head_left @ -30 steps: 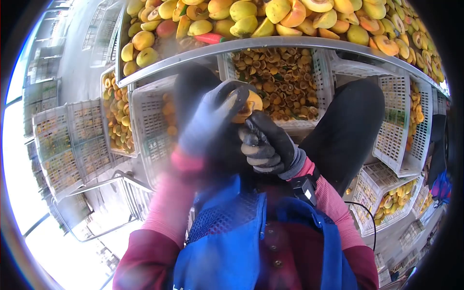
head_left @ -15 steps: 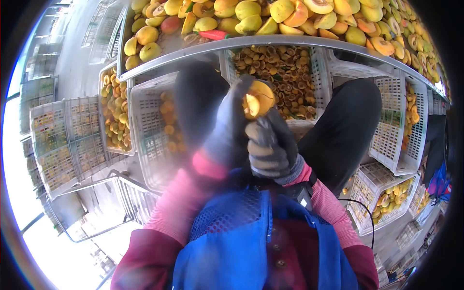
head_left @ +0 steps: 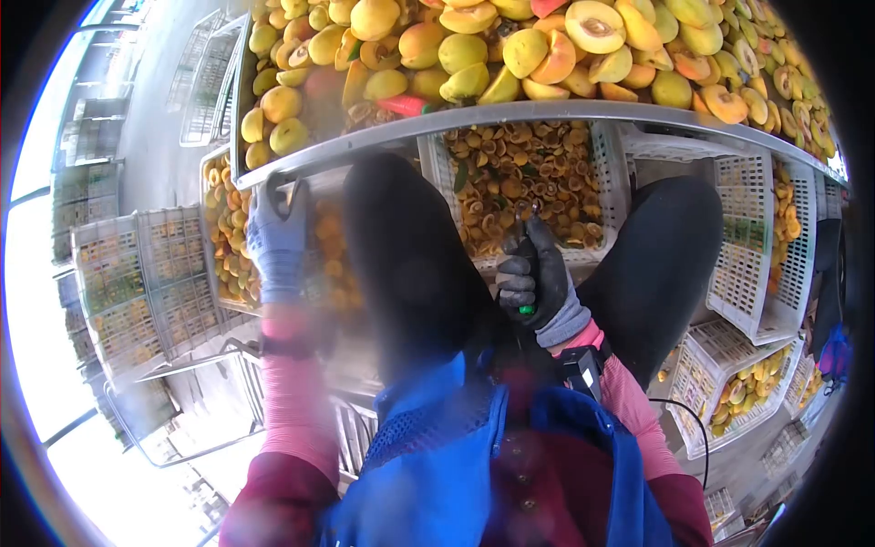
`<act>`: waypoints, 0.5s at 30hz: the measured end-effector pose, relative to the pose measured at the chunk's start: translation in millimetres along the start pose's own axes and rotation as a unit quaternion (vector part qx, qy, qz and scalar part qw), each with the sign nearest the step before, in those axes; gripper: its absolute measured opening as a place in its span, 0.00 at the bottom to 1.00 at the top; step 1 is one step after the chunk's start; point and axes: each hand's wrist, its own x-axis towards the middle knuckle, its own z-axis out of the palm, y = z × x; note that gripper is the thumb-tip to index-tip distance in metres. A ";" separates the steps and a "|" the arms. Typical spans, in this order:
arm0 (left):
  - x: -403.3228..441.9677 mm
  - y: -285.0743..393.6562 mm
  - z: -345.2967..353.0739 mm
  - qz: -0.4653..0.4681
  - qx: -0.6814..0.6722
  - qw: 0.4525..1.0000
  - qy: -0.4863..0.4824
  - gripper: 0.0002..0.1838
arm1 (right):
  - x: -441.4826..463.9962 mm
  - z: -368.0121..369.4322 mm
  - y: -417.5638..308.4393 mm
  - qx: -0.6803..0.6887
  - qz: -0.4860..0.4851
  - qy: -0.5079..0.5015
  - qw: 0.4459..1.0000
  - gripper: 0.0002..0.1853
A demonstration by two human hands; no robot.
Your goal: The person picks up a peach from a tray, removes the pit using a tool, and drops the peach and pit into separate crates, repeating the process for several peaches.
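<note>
My left hand (head_left: 278,221), in a grey-blue glove with dark fingertips, is over the crates at the left, just below the metal rim (head_left: 456,118) of the fruit table. Its thumb and fingers are apart, and no fruit shows between them. In front of my body my right hand (head_left: 536,278), in a black and grey glove, is closed around a small tool (head_left: 526,217). The tool has a curved metal tip and a bit of green at its lower end. Beyond that tip lies a white crate (head_left: 440,169) of small brown-orange pieces (head_left: 519,173).
Halved and whole yellow fruits (head_left: 465,53) cover the table, with a red-handled object (head_left: 404,106) near its rim. Stacked crates (head_left: 150,273) and a metal frame (head_left: 241,351) stand left. More crates (head_left: 738,237) are at right. My knees flank the middle crate.
My left hand has moved left and opened, away from my right hand; the yellow fruit it held has left it. My right hand has come down and right, its tool now in plain view.
</note>
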 end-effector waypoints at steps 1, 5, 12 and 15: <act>4.9 36.9 -2.6 -0.008 -0.080 0.997 -0.002 0.24 | 0.5 -3.2 0.6 -0.053 -0.057 0.098 0.992 0.23; 63.9 107.2 39.3 0.205 0.021 0.978 0.018 0.25 | 7.2 1.2 0.5 -0.130 -0.101 0.255 0.953 0.22; 125.4 87.6 61.8 0.340 -0.035 0.918 -0.200 0.23 | 11.4 29.1 -4.1 -0.279 -0.211 0.408 0.843 0.23; 122.6 83.2 57.4 0.395 -0.018 0.914 -0.094 0.19 | 14.0 31.5 -3.2 -0.290 -0.218 0.431 0.826 0.24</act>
